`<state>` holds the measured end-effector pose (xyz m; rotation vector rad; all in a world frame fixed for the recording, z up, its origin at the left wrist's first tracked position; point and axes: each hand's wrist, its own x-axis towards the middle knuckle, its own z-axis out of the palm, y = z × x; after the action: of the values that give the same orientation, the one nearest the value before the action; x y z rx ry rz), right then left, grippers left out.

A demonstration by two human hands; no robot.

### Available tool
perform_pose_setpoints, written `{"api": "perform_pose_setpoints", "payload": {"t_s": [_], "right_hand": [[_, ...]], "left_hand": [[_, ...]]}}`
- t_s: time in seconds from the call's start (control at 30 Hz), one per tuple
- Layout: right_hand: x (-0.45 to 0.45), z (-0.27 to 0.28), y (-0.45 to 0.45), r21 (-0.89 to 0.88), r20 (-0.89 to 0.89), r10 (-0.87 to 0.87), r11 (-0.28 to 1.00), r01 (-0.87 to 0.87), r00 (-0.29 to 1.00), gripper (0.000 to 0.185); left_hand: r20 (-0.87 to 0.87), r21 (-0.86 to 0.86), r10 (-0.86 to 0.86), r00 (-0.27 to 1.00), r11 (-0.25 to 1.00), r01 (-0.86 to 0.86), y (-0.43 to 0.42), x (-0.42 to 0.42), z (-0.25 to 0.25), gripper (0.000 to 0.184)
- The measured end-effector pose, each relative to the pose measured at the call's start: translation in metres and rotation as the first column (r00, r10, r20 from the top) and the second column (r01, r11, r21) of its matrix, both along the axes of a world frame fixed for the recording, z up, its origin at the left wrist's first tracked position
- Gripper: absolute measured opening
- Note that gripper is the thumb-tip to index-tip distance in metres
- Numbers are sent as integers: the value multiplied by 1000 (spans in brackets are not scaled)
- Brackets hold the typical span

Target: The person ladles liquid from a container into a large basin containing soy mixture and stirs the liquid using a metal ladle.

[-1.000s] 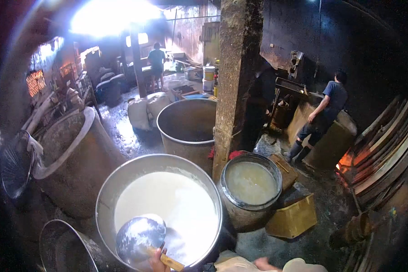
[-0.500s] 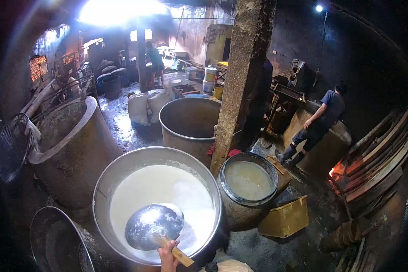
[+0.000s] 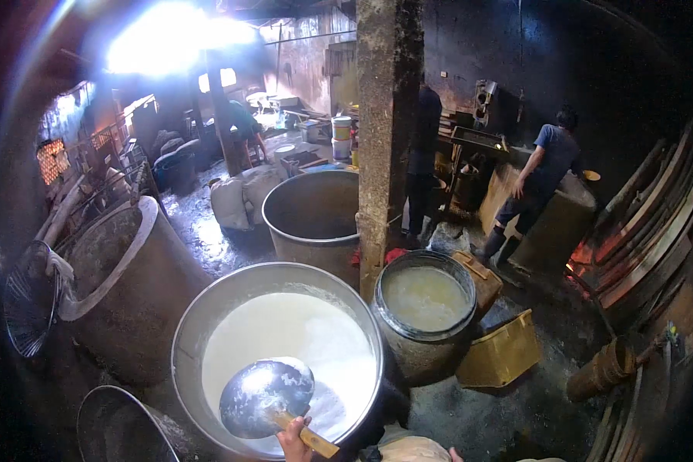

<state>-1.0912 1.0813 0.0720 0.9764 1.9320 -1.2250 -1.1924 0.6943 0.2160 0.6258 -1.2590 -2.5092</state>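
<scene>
My left hand is closed around the wooden handle of a large, round metal ladle, shaped like a wok. The ladle's bowl is over the near side of a wide metal vat, in front of the white liquid inside. Whether the bowl touches the liquid is unclear. Only a small bit of my right hand shows at the bottom edge, beside the pale cloth at my body. Its fingers are mostly hidden.
Right of the vat stands a barrel of cloudy liquid, with a yellow crate beside it. A concrete pillar rises behind. Large tubs surround me. One person stands near burning wood; others are farther back.
My view has shifted, so the vat and ladle sit slightly lower and to the right. Part of my right hand now shows. The person at the back has bent over.
</scene>
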Motion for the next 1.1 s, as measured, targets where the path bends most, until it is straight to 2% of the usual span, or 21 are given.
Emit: {"api": "perform_pose_setpoints", "payload": {"t_s": [0.13,0.2,0.27,0.33,0.37,0.47,0.57,0.63,0.67,0.73,0.77,0.8,0.87,0.93,0.97,1.0,1.03,1.07,1.1], "right_hand": [[16,-5,10,-16,20,-16,1000,16,1000,19],[25,-4,17,-22,31,-11,1000,12,999,19],[31,-4,20,-30,37,-10,1000,11,999,20],[34,-2,21,-30,43,-11,999,12,999,20],[36,-1,22,-31,47,-7,999,8,999,20],[37,-1,23,-32,53,26,999,-24,998,20],[35,4,20,-38,66,62,998,-60,996,21],[31,10,18,-37,67,91,995,-89,994,21],[32,12,17,-40,72,111,993,-109,991,21],[29,22,14,-50,76,156,987,-153,985,21],[27,29,11,-58,77,181,983,-177,980,22],[26,37,9,-65,75,202,978,-198,976,22],[17,61,1,-86,51,245,967,-240,968,22],[-6,104,-10,-95,-88,243,963,-251,966,22],[-24,127,-22,-77,-259,212,968,-239,942,23],[-50,114,-19,186,-661,352,933,-309,662,25],[-85,172,-65,156,-744,275,958,-242,609,49],[-111,201,-101,-30,-860,158,933,-358,485,68],[-129,238,-133,81,-890,283,869,-487,357,74]], "left_hand": [[95,-34,4,995,999,-1,10,3,46,25],[97,-67,-48,994,996,55,-3,3,21,23],[53,-94,-34,998,995,39,0,-1,31,21],[44,-103,-35,998,994,40,8,-4,51,28],[58,-96,-12,998,995,18,9,-5,52,28],[174,-8,-143,974,989,146,-3,5,45,23],[147,-15,-61,987,998,64,2,2,45,21],[161,-75,-132,978,986,146,2,4,35,20],[173,-62,-104,979,991,116,1,5,30,20],[203,9,-187,961,982,189,0,3,24,22],[134,-7,-165,977,986,167,2,2,23,21],[172,39,-202,964,979,199,1,4,25,21],[129,-5,-142,981,990,144,8,2,33,23],[104,-53,-183,978,981,189,13,0,33,29],[59,-119,-178,982,976,184,19,-6,29,29],[8,-188,-189,982,964,188,24,-14,26,30],[90,-253,-259,962,928,273,26,-22,34,32],[169,-307,-335,927,876,372,32,-33,46,34],[220,-430,-382,898,788,441,41,-46,55,31]]}}
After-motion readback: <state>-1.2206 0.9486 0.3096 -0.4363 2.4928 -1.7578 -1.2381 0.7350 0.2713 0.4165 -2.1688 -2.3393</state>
